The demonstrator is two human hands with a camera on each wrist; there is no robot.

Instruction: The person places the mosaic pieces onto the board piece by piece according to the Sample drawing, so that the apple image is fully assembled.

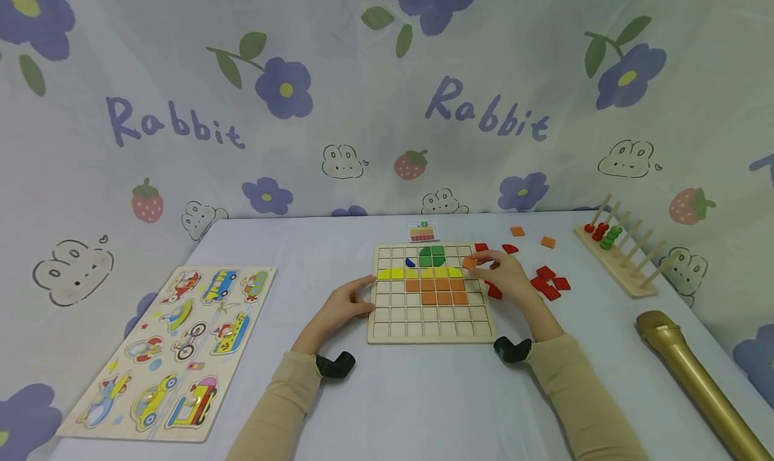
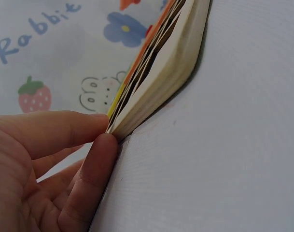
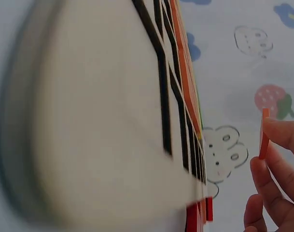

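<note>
In the head view a wooden grid board (image 1: 399, 326) lies on the table, carrying green pieces (image 1: 432, 257), a yellow row (image 1: 390, 273), several orange squares (image 1: 444, 291) and a small blue piece (image 1: 410, 263). The left hand (image 1: 346, 306) touches the board's left edge, index fingertip and thumb spaced apart along it. Between thumb and fingertips of the right hand (image 1: 506, 273) is an orange square tile (image 3: 264, 133), pinched over the board's upper right. The right wrist view shows this tile raised, edge-on, apart from the board.
Loose red pieces (image 1: 551, 290) lie right of the board, with orange squares (image 1: 517, 231) farther back. A picture card (image 1: 423, 230) sits behind it. A vehicle puzzle board (image 1: 226, 373) is at left; a bead peg stand (image 1: 641, 287) and a gold microphone (image 1: 695, 380) are at right.
</note>
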